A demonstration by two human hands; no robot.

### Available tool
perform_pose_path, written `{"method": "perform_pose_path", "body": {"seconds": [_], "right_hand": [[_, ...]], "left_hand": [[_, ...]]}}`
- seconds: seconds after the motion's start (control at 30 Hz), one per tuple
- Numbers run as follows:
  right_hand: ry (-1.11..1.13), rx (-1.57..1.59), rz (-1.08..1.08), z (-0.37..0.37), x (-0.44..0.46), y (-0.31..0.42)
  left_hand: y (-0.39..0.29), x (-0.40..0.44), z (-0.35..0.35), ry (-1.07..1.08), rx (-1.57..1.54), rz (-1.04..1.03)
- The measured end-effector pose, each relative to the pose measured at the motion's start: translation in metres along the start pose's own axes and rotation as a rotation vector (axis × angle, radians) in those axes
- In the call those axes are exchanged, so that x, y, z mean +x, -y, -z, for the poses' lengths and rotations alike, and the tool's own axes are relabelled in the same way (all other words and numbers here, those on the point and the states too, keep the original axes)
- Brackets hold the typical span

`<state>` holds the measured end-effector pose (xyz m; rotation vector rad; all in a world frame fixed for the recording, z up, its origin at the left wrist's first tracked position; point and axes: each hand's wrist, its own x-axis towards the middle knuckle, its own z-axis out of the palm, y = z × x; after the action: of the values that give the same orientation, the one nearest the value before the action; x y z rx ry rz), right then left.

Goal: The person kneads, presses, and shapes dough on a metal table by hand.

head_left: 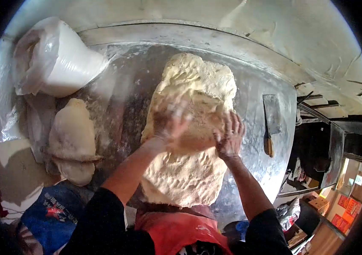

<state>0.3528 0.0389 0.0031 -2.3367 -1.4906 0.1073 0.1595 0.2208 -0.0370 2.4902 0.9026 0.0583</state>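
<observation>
A large slab of pale dough (pixel 185 178) lies lengthwise on the floured work table (pixel 249 178), its surface lumpy and dented. Across its middle runs a smoother, browner patch (pixel 198 121), between my two hands. My left hand (pixel 173 123) is over the left part of this patch, its fingers smeared by motion. At the right edge of the dough is my right hand (pixel 230 135), dusted with flour, fingers stretched out and slightly apart. It holds nothing. Whether either palm presses into the dough, I cannot tell.
A cleaver (pixel 273 114) with a wooden handle lies to the right. At the left are a white plastic sack (pixel 70 63) and a pale oblong bundle (pixel 72 131) with a thin stick-like piece across it. A blue bag (pixel 55 212) sits lower left. A raised ledge (pixel 189 36) borders the table's far side.
</observation>
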Motion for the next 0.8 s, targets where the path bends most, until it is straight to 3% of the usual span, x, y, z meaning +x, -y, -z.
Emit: {"method": "perform_pose_path", "body": {"seconds": [0.07, 0.13, 0.2, 0.33, 0.4, 0.47, 0.53, 0.57, 0.63, 0.67, 0.7, 0.8], "right_hand": [[-0.031, -0.010, -0.040, -0.024, -0.010, -0.023], [-0.121, 0.059, 0.024, -0.038, 0.002, -0.040], [-0.088, 0.092, 0.000, -0.036, 0.004, -0.041], [-0.099, 0.036, 0.011, -0.033, 0.008, -0.040], [-0.049, 0.042, 0.036, -0.017, 0.019, -0.033], [-0.035, 0.125, 0.011, 0.010, 0.064, -0.029], [-0.124, 0.122, 0.062, 0.015, 0.128, -0.027], [-0.120, 0.163, 0.089, 0.023, 0.158, -0.022], [0.011, 0.059, 0.052, 0.000, 0.199, -0.024], [0.099, -0.033, 0.013, -0.021, 0.212, -0.027], [0.057, 0.099, 0.062, -0.069, 0.210, -0.048], [-0.017, 0.131, 0.090, -0.062, 0.215, -0.030]], "left_hand": [[0.029, -0.002, 0.001, -0.395, 0.066, 0.028], [0.004, 0.009, 0.021, -0.248, 0.254, 0.158], [0.004, -0.005, 0.013, -0.209, 0.249, 0.168], [0.020, 0.008, 0.014, -0.237, 0.266, 0.121], [0.028, 0.027, 0.024, -0.276, 0.108, 0.074], [0.015, 0.059, 0.073, -0.367, 0.123, 0.276], [0.021, 0.108, 0.099, -0.353, -0.045, 0.185], [0.035, 0.136, 0.084, -0.501, 0.008, 0.064], [0.037, 0.174, 0.052, -0.611, 0.156, 0.056], [0.040, 0.183, 0.033, -0.620, 0.245, 0.038], [0.032, 0.188, 0.032, -0.621, 0.199, 0.081], [0.042, 0.195, 0.033, -0.486, -0.010, 0.045]]}}
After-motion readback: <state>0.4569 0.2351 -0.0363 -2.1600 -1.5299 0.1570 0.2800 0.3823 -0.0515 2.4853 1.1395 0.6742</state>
